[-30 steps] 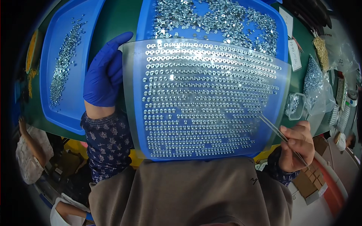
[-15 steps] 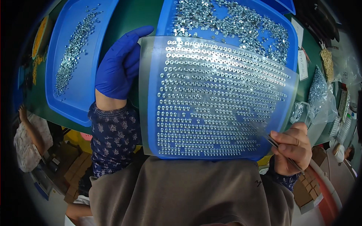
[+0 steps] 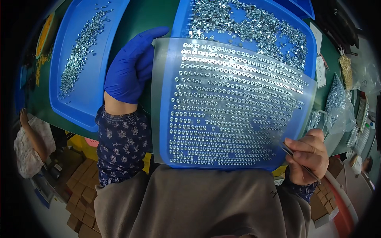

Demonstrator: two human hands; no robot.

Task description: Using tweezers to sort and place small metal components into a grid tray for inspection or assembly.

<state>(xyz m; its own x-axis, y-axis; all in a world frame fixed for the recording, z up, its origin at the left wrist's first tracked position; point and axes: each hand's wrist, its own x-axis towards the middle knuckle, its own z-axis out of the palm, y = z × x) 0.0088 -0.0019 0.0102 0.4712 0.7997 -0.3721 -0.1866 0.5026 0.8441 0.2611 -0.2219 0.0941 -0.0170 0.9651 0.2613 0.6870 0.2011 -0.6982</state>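
A translucent plastic sheet [image 3: 162, 119] with rows of small shiny metal nuts [image 3: 222, 105] on it fills the middle of the view, tilted above a blue tray. At its upper left edge, my left hand [image 3: 127, 71], in a blue glove, has its fingers curled against the sheet, partly hidden by it; one finger stretches over the top corner. My bare right hand [image 3: 307, 156] grips metal tweezers [image 3: 303, 166] by the sheet's lower right side. The tweezer tips are blurred against the sheet, and I cannot tell whether they pinch a nut. Gaps show in several rows.
Loose metal nuts lie in the large blue tray [image 3: 180, 23] behind the sheet and in another blue tray [image 3: 109, 47] on the left. To the right are a plastic bag of metal pieces [image 3: 337, 99] and a paper label [image 3: 320, 71]. A person [image 3: 33, 142] sits at the far left.
The sheet and my left hand appear slightly farther right in the view, as do the trays. My right hand holds nearly the same place with the tweezers.
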